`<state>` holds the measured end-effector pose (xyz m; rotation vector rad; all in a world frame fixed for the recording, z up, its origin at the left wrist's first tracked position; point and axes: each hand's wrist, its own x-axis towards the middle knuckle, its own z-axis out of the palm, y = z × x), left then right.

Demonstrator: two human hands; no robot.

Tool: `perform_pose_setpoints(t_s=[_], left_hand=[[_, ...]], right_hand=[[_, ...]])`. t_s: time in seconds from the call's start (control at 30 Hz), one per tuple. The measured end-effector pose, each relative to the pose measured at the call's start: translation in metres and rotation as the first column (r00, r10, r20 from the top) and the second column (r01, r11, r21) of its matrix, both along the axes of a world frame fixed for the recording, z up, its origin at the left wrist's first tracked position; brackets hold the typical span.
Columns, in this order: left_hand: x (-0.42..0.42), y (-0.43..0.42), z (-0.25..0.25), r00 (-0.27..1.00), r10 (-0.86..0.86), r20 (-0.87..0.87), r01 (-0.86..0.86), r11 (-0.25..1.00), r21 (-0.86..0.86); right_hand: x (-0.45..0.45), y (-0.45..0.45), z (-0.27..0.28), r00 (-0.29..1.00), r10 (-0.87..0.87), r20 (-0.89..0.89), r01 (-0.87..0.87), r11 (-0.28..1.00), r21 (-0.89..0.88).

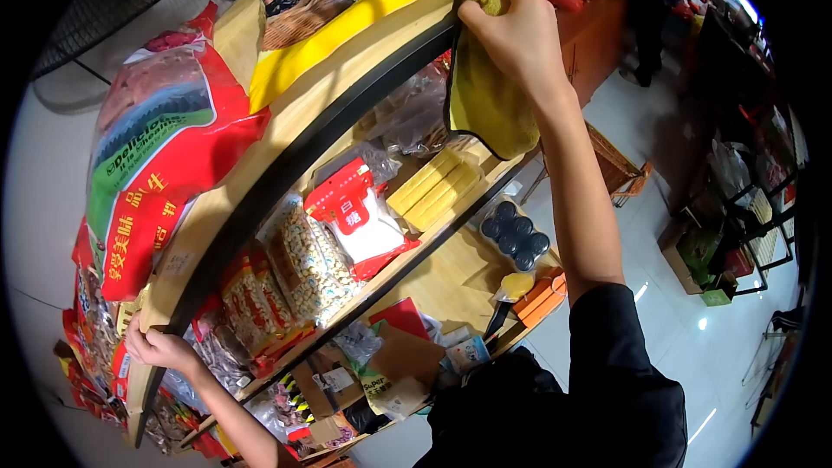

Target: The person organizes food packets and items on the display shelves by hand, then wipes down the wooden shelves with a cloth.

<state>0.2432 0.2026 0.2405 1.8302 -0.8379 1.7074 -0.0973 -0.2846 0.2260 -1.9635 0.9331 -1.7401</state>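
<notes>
In the head view my right hand (pixel 518 35) is closed on a knotted end of a yellow-green cloth (pixel 492 108), at the upper end of the shelf. The cloth hangs down over the black-edged wooden shelf board (pixel 303 117). My left hand (pixel 165 351) grips the same board's edge at its lower end, thumb on the wood; some of its fingers are hidden. Close to the right hand lies a large yellow bag (pixel 347 30) on the top board. A red and green bag (pixel 165 156) stands along the board's far side.
Lower shelves hold a white sugar bag (pixel 360 217), a clear bag of nuts or beans (pixel 312 269), yellow blocks (pixel 433 191), a pack of dark-topped jars (pixel 514 234) and cardboard boxes (pixel 407 360). A person (pixel 650 17) stands at the back right, near another rack (pixel 737 225).
</notes>
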Motion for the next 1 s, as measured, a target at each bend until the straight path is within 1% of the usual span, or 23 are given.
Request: perform_pose_setpoints(t_s=[0.03,0.13,0.17,0.23,0.27,0.3,0.37,0.43,0.5,0.53,0.57,0.63,0.67,0.7,0.77,0.83,0.87,0.9,0.93,0.97,1.0], left_hand=[[-0.001,0.0,0.001,1.0,0.004,0.003,-0.004,1.0,-0.002],[0.002,0.0,0.0,1.0,-0.025,0.013,0.025,1.0,0.0],[0.003,0.0,0.0,0.999,-0.009,0.043,0.009,1.0,0.011],[0.003,0.002,0.001,0.997,0.006,0.077,-0.009,0.999,0.032],[0.003,0.002,0.002,0.998,0.007,0.068,-0.01,0.999,0.039],[0.003,0.002,0.001,0.998,0.009,0.059,-0.011,0.999,0.045],[0.004,0.002,0.001,0.999,0.006,0.049,-0.008,1.0,0.03],[0.005,0.001,0.001,0.999,0.008,0.039,-0.009,1.0,0.02],[0.003,0.001,0.0,1.0,-0.002,0.022,0.002,1.0,0.01],[0.005,0.002,0.0,1.0,0.0,0.017,-0.001,1.0,0.015],[0.004,0.003,0.0,1.0,0.01,0.019,-0.011,1.0,0.015],[0.001,0.0,-0.001,1.0,0.015,-0.004,-0.015,1.0,-0.008],[0.0,0.0,-0.001,1.0,0.016,0.005,-0.016,1.0,0.0],[0.001,-0.002,-0.001,1.0,0.027,0.007,-0.027,1.0,0.003],[0.002,0.0,-0.003,0.999,0.033,0.003,-0.033,0.999,-0.022],[0.005,0.002,-0.004,0.997,0.065,0.036,-0.065,0.998,-0.017],[0.003,0.002,-0.003,0.998,0.062,0.027,-0.062,0.998,-0.011],[0.002,0.001,-0.003,0.998,0.056,0.016,-0.056,0.998,-0.008],[0.001,0.0,-0.004,0.998,0.063,0.017,-0.063,0.998,-0.012],[0.0,0.0,-0.004,0.998,0.056,0.019,-0.056,0.998,-0.001],[0.0,0.0,-0.003,0.999,0.048,0.023,-0.048,0.999,0.009]], right_hand=[[0.001,0.0,0.001,1.0,0.004,0.003,-0.004,1.0,-0.002],[-0.001,-0.002,0.001,0.997,-0.082,-0.007,0.081,0.996,-0.044],[-0.004,-0.007,-0.001,0.997,-0.081,-0.006,0.081,0.996,-0.042],[-0.008,-0.022,-0.008,0.994,-0.015,0.111,0.016,1.0,-0.002],[-0.011,-0.022,-0.006,0.99,-0.015,0.14,0.008,0.998,0.055],[-0.013,-0.023,-0.005,0.99,-0.016,0.142,0.008,0.998,0.057],[-0.014,-0.024,-0.001,0.992,-0.076,0.101,0.068,0.995,0.075],[-0.014,-0.017,0.004,0.992,-0.061,0.114,0.056,0.997,0.053],[-0.015,0.005,0.022,0.95,0.033,0.311,-0.076,0.989,0.127],[-0.009,0.001,0.018,0.925,0.007,0.38,-0.065,0.988,0.141],[-0.006,-0.001,0.017,0.88,0.075,0.47,-0.07,0.997,-0.029],[0.0,0.003,0.016,0.746,0.248,0.618,-0.212,0.968,-0.133],[0.0,0.017,0.024,0.7,0.333,0.632,-0.279,0.942,-0.188],[0.004,0.027,0.024,0.794,0.2,0.574,-0.139,0.979,-0.149],[0.017,0.019,0.019,0.819,0.166,0.549,-0.09,0.983,-0.163],[0.023,0.002,0.01,0.885,0.132,0.446,0.005,0.956,-0.293],[0.027,0.003,0.011,0.877,0.108,0.467,0.053,0.947,-0.318],[0.026,0.007,0.01,0.876,0.117,0.468,0.045,0.946,-0.32],[0.021,0.014,0.008,0.949,-0.018,0.316,0.119,0.945,-0.305],[0.018,0.02,0.009,0.976,-0.155,0.153,0.195,0.933,-0.301],[0.019,0.014,0.008,0.969,-0.193,0.153,0.239,0.887,-0.396]])
